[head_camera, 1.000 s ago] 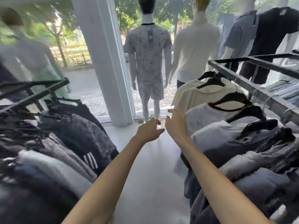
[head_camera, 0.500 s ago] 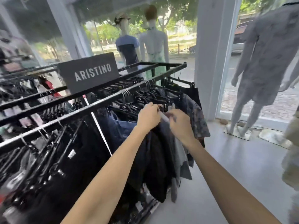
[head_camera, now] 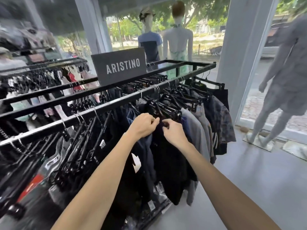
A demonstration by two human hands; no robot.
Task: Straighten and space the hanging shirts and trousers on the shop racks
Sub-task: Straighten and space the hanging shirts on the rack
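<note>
A black metal rack runs from lower left to upper right, crowded with dark trousers and shorts on black clip hangers. My left hand and my right hand are side by side at the top of a black garment hanging just under a black hanger marked ARISTINO. Both hands have their fingers pinched on the garment's top edge. Grey and patterned shorts hang to the right of it, near the rack's end.
A dark ARISTINO sign stands on the rack top. A second rack is behind at left. Mannequins stand at the window, another mannequin at right beside a white pillar. Grey floor lies to the right.
My view swung from the shirt rack on the right to this trouser rack on the left. Both hands went from open in the aisle to pinching a black garment here.
</note>
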